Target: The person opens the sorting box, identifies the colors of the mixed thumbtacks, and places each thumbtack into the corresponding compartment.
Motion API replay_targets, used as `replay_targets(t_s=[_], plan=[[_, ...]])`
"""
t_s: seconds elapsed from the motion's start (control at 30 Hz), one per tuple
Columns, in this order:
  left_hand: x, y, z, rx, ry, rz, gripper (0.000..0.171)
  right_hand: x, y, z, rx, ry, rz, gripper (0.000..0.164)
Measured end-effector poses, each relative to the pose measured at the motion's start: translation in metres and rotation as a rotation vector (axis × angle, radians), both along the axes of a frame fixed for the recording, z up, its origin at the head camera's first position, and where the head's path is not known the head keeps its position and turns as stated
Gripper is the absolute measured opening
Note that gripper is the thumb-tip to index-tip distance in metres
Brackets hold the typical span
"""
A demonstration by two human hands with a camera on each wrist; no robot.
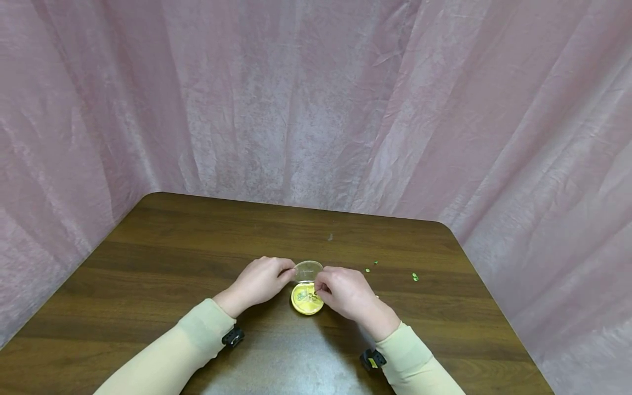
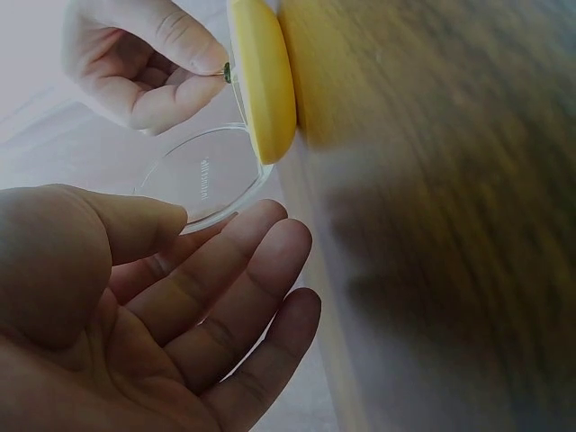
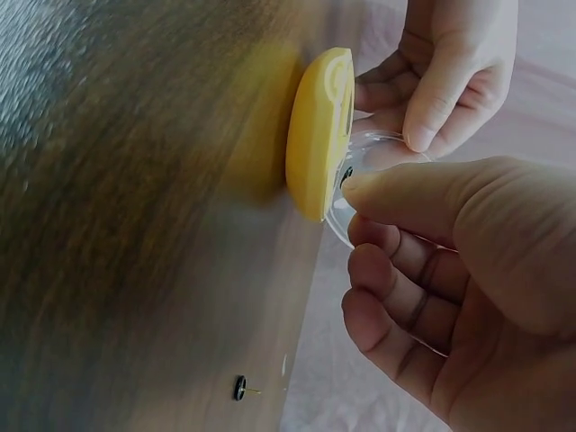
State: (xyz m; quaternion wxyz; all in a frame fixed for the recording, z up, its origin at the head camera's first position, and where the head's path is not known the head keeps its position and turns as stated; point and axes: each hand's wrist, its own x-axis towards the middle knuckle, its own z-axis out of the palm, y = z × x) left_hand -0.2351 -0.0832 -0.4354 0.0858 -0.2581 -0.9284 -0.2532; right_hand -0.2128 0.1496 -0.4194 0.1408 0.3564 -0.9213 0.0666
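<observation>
A round yellow case [image 1: 302, 308] rests on the table with its clear lid [image 1: 308, 269] tilted up at the far side. My left hand [image 1: 260, 281] pinches the lid's rim between thumb and forefinger, the other fingers loosely bent, as the left wrist view shows. Over the case, my right hand [image 1: 348, 292] holds a small dark-headed thumbtack [image 2: 227, 74] between thumb and forefinger. Its fingertips are close above the yellow base. Small green pieces are visible inside the case, partly covered by the right hand in the head view.
On the brown wooden table [image 1: 197, 241], several small green tacks [image 1: 415, 277] lie to the right of the case. One loose tack [image 3: 240, 388] has its pin sticking up. Pink curtains [image 1: 296, 109] hang behind the table and along its sides.
</observation>
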Motion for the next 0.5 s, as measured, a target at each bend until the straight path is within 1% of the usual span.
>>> replay_targets(t_s=[0.3, 0.5], plan=[[0.0004, -0.0002, -0.0036, -0.006, 0.008, 0.008, 0.015, -0.0004, 0.0, -0.0072, 0.005, 0.037, 0.012, 0.014], [0.0011, 0.0001, -0.0049, -0.001, 0.005, 0.006, 0.016, 0.0002, 0.0025, -0.0058, 0.005, 0.026, 0.005, 0.013]])
